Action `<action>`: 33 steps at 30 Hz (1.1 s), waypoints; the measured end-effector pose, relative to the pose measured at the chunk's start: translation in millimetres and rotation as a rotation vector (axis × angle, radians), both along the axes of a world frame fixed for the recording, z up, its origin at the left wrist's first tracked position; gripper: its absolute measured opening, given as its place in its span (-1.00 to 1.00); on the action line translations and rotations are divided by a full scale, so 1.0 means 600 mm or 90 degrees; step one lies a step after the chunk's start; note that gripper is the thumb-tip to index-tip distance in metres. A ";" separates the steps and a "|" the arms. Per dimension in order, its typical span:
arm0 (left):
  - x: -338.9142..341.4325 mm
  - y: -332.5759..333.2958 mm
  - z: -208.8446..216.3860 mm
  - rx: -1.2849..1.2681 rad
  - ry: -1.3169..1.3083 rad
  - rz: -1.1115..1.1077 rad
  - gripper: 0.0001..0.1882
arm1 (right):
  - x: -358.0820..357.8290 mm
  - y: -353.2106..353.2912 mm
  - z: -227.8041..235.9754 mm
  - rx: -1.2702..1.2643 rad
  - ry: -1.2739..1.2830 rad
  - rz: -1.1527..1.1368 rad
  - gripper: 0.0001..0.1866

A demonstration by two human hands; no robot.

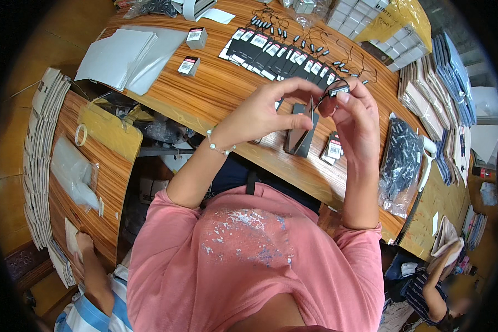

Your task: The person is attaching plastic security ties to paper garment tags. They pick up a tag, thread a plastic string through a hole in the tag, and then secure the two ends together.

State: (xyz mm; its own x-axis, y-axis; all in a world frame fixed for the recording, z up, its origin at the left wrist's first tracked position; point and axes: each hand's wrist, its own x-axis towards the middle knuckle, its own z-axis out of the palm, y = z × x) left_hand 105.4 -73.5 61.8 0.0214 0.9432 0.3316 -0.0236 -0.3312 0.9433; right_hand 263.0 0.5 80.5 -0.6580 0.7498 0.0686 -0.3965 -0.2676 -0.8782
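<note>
A dark hang tag stands nearly edge-on between the thumb and fingers of my left hand. My right hand pinches the black tag string by its small seal, and the string loops toward the tag's top. Whether it passes through the tag's hole is too small to tell. Below my hands a stack of black tags lies on the table, and a smaller pile of tags with white and red labels sits by my right wrist. Beyond them spreads an overlapping row of black strung tags.
A clear bag of black strings lies right, beside a white-handled tool. Two label stacks and white sheets are left. Folded garments and boxes stand far right. Co-workers are at both lower sides.
</note>
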 end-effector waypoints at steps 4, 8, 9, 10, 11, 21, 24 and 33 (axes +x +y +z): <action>-0.014 0.009 -0.020 -0.110 -0.028 -0.032 -0.77 | -0.018 0.030 0.006 0.056 -0.038 -0.034 -0.95; -0.025 0.017 -0.026 -0.121 -0.073 0.016 -0.80 | -0.033 0.057 -0.002 0.077 -0.016 -0.027 -0.95; -0.028 0.016 -0.023 -0.131 -0.087 0.028 -0.80 | -0.038 0.061 -0.004 0.064 -0.001 -0.029 -0.96; -0.032 0.017 -0.019 -0.140 -0.101 0.040 -0.80 | -0.042 0.065 -0.006 0.050 0.014 -0.031 -0.96; -0.038 0.020 -0.024 -0.139 -0.108 0.023 -0.82 | -0.048 0.067 -0.009 0.043 0.029 -0.028 -0.96; -0.058 0.025 -0.052 -0.070 -0.118 0.055 -0.82 | -0.090 0.073 -0.043 -0.116 0.148 0.039 -0.86; -0.064 0.016 -0.047 -0.116 -0.149 0.004 -0.80 | -0.092 0.069 -0.033 -0.135 0.172 0.088 -0.77; -0.036 0.004 -0.045 -0.174 -0.428 -0.193 -0.72 | -0.086 0.063 -0.026 0.004 0.160 0.093 -0.88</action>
